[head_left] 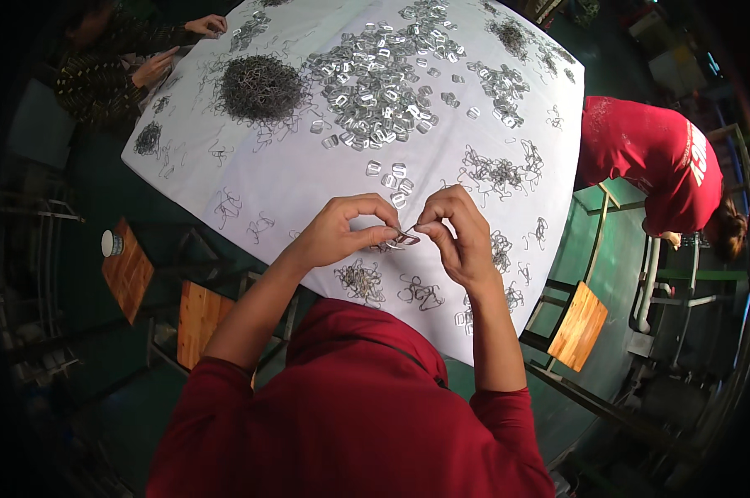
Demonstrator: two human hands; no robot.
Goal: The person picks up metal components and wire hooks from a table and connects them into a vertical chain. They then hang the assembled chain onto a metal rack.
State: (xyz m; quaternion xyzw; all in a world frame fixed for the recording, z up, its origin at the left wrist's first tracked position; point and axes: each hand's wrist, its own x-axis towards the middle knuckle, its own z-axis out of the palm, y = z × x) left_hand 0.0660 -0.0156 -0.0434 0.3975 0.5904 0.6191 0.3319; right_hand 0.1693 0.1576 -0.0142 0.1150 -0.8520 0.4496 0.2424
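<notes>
My left hand [352, 230] pinches a small silver metal buckle [406, 239] between thumb and fingertips, above the white-covered table. Close beside it, my right hand [460, 236] is closed in a pinch on a thin wire hook, whose end meets the buckle. The fingertips partly hide how the two fit together. Just beyond my hands lie several loose flat buckles [398, 184]. Nearer my body, a small heap of wire hooks [360, 282] rests below my left hand, with another loose cluster of hooks [421, 292] to its right.
A large buckle pile [379, 91] and a dense dark hook heap [261, 87] occupy the far tabletop [263, 174]. At the far left are a co-worker's hands [155, 68]. Someone in red [653, 158] bends down at right. Wooden stools [578, 326] stand around the table.
</notes>
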